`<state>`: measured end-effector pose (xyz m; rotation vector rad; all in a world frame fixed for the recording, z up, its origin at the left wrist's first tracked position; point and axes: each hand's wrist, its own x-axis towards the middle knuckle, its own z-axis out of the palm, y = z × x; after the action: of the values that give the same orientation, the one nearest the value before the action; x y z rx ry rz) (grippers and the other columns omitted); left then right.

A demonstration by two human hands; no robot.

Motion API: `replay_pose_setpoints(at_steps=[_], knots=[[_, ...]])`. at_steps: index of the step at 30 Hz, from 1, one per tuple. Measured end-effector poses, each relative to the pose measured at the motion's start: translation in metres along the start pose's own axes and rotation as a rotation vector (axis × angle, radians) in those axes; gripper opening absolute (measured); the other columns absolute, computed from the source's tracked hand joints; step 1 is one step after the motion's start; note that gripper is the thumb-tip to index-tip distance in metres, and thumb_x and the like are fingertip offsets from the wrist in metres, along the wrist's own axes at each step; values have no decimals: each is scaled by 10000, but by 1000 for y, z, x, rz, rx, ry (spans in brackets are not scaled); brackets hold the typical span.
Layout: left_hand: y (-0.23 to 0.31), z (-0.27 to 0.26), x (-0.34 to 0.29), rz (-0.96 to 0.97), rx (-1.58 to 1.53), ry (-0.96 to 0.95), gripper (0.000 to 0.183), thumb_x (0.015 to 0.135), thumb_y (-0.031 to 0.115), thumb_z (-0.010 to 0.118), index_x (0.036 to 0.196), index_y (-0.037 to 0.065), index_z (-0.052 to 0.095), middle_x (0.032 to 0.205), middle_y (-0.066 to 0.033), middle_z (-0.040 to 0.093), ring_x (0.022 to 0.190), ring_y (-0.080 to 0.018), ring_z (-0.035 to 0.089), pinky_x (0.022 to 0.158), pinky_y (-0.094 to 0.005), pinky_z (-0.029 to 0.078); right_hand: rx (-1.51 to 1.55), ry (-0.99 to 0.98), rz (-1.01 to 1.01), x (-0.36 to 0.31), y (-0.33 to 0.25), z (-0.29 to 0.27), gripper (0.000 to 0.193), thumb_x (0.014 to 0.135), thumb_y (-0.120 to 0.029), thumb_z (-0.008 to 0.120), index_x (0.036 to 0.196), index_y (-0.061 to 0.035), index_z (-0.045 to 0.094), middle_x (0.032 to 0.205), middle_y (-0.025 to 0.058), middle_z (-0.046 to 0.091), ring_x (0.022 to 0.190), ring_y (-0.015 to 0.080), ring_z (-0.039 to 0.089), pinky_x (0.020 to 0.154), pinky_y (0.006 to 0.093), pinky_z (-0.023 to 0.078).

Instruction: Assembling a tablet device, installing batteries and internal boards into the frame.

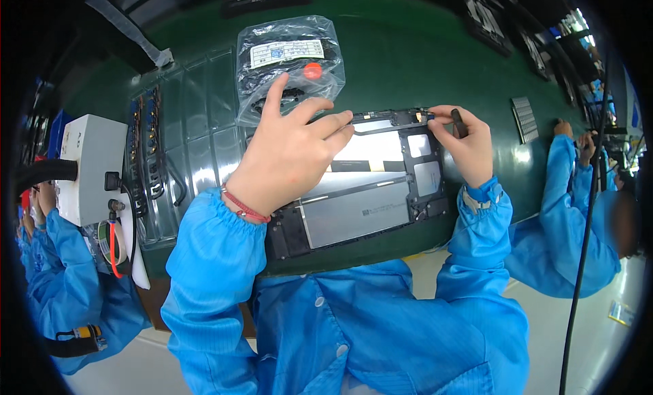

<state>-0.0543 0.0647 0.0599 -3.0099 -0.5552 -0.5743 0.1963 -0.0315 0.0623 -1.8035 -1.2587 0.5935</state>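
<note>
gripping a tool (460, 124), right hand (471, 149) touches the tablet (357, 211) near the worktop (425, 62)'s front edge; left hand (292, 150), grip unclear, partly hides a bag (289, 54).

Outfit's a shiny bright-blue smock (292, 334) filling the lower middle of the frame, with pale round buttons (319, 301) down the front. The sleeves (214, 252) are the same blue, baggy, with gathered, ruffly cuffs (486, 210). Left hand (289, 150) is bare, thin red bracelet (243, 208) at the wrist. Right hand (473, 150) is bare too, with a blue wristband (481, 191) that's got some pale greyish bit on it.
</note>
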Motion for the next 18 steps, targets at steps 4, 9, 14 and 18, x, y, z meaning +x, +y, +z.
replay_pose_setpoints(at_steps=[4, 9, 14, 18], knots=[[6, -5, 2, 19, 97, -16, 340, 686, 101, 638, 1022, 152, 632, 1073, 40, 592, 1072, -172, 495, 1008, -580, 219, -176, 42, -117, -5, -8, 6, 177, 741, -72, 637, 913, -29, 648, 796, 99, 646, 740, 158, 625, 651, 241, 470], [14, -15, 18, 195, 172, -51, 215, 688, 71, 616, 889, 119, 678, 984, 28, 598, 1041, -159, 505, 1034, -539, 223, -305, 83, -203, -12, -8, 6, 210, 719, -75, 636, 928, -59, 654, 867, 120, 645, 771, 254, 630, 682, 293, 490], [19, -23, 37, 357, 228, -240, 132, 691, 55, 595, 741, 111, 703, 938, 22, 599, 1002, -143, 517, 1056, -505, 219, -342, 74, -241, -10, -4, 4, 242, 699, -71, 631, 941, -77, 652, 877, 114, 641, 774, 269, 623, 689, 321, 492], [21, -24, 56, 409, 167, -284, 130, 675, 61, 606, 736, 121, 705, 901, 28, 618, 974, -142, 531, 1061, -503, 210, -311, 79, -298, -7, 2, 0, 230, 703, -81, 636, 933, -68, 647, 845, 116, 639, 758, 263, 623, 684, 314, 490]])
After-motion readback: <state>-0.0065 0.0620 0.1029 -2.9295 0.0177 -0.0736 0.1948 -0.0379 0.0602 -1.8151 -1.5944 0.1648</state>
